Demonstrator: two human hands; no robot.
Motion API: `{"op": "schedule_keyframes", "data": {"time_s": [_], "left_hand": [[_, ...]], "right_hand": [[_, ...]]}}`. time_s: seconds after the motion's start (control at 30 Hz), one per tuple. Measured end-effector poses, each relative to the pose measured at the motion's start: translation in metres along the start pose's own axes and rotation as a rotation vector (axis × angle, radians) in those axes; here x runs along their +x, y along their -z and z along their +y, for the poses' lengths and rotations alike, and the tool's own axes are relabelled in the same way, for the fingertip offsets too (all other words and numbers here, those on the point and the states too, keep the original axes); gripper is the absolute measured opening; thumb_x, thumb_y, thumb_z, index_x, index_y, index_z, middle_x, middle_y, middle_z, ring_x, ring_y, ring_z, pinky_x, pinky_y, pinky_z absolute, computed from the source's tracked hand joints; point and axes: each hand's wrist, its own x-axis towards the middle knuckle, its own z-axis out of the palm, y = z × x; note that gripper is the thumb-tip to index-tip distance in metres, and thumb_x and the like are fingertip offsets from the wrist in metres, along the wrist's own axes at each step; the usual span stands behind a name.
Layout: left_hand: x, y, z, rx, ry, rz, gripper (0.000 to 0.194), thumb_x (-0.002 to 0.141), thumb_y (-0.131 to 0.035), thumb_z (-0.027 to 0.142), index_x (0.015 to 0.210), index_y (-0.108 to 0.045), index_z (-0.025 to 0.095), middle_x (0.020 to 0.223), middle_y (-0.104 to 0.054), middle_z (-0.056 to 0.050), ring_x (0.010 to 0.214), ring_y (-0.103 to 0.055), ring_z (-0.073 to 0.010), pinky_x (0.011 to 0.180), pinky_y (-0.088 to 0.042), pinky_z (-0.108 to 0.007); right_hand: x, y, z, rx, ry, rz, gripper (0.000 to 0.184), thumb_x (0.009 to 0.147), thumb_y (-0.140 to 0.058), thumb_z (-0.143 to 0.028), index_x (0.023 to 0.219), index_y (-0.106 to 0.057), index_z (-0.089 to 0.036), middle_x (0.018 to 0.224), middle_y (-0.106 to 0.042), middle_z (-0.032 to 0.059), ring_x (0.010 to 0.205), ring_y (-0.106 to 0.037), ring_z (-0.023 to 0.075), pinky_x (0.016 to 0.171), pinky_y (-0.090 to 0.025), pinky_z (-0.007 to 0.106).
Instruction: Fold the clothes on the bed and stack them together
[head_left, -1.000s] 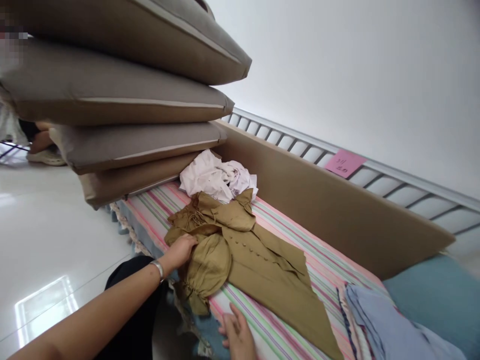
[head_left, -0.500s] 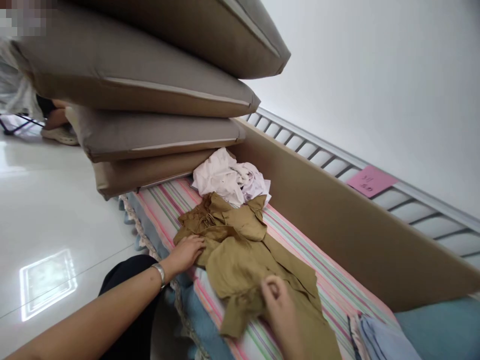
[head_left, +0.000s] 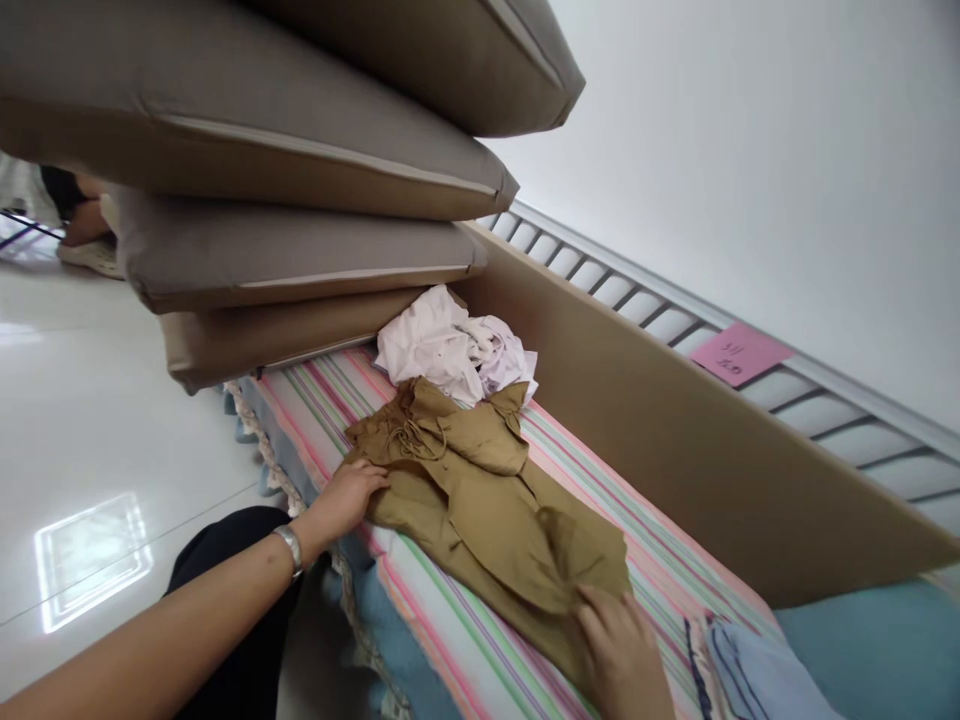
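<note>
Olive-brown trousers (head_left: 487, 505) with a drawstring at the waist lie spread lengthwise on a striped mattress (head_left: 442, 605). At the near edge, just below the waist, the fingers of my left hand (head_left: 349, 500) are bent over the cloth and grip it. My right hand (head_left: 622, 650) is closed on the lower leg end, partly cut off by the bottom of the view. The cloth between my hands is rumpled. Crumpled white and pale lilac clothes (head_left: 457, 350) touch the far end of the trousers.
Several thick grey-brown cushions (head_left: 300, 250) are stacked at the bed's far end. A brown board (head_left: 637, 430) and metal rail with a pink note (head_left: 739, 353) run along the wall. Folded clothes (head_left: 757, 670) lie beside a teal pillow (head_left: 862, 640). Another person's foot (head_left: 90, 255) shows far left.
My right hand has moved right and down, carrying the folded-over leg piece out toward the lower end. The trousers lie flatter now. My left hand stays near the waist.
</note>
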Motion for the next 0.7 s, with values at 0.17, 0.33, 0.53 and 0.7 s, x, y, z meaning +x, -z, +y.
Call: {"op": "schedule_keyframes", "data": {"time_s": [0.17, 0.33, 0.53, 0.7], "left_hand": [[0.003, 0.005, 0.000, 0.056, 0.071, 0.046, 0.036, 0.078, -0.039, 0.004, 0.094, -0.069, 0.016, 0.106, -0.067, -0.010, 0.100, -0.057, -0.0225, 0.094, -0.042, -0.038], [0.005, 0.016, -0.006, 0.124, 0.250, 0.232, 0.031, 0.081, -0.043, 0.022, 0.103, -0.062, 0.014, 0.103, -0.065, -0.012, 0.098, -0.057, -0.0261, 0.090, -0.044, -0.038], [0.002, 0.018, -0.030, 0.167, 0.403, 0.123, 0.039, 0.078, -0.046, 0.034, 0.107, -0.059, 0.012, 0.105, -0.066, -0.014, 0.098, -0.059, -0.0279, 0.089, -0.043, -0.037], [0.004, 0.022, -0.032, 0.126, 0.509, 0.016, 0.028, 0.079, -0.047, 0.037, 0.090, -0.064, 0.018, 0.094, -0.069, -0.008, 0.090, -0.062, -0.0254, 0.074, -0.044, -0.030]], "right_hand": [[-0.063, -0.047, -0.033, 0.305, -0.511, -0.269, 0.021, 0.082, -0.044, -0.029, 0.073, -0.062, -0.025, 0.095, -0.070, 0.0052, 0.089, -0.064, 0.0224, 0.080, -0.048, 0.036], [-0.048, -0.031, -0.021, 0.540, -1.026, -0.236, 0.031, 0.078, -0.042, -0.040, 0.086, -0.063, -0.019, 0.095, -0.069, 0.0096, 0.092, -0.064, 0.0227, 0.085, -0.048, 0.033], [-0.039, -0.030, 0.010, 0.362, -1.276, -0.260, 0.044, 0.075, -0.047, -0.037, 0.107, -0.061, -0.010, 0.106, -0.067, 0.0167, 0.098, -0.062, 0.0277, 0.079, -0.048, 0.034], [-0.030, -0.045, 0.019, 0.292, -1.341, -0.315, 0.045, 0.078, -0.047, -0.049, 0.101, -0.066, -0.014, 0.100, -0.068, 0.0166, 0.093, -0.063, 0.0289, 0.074, -0.046, 0.035]]}}
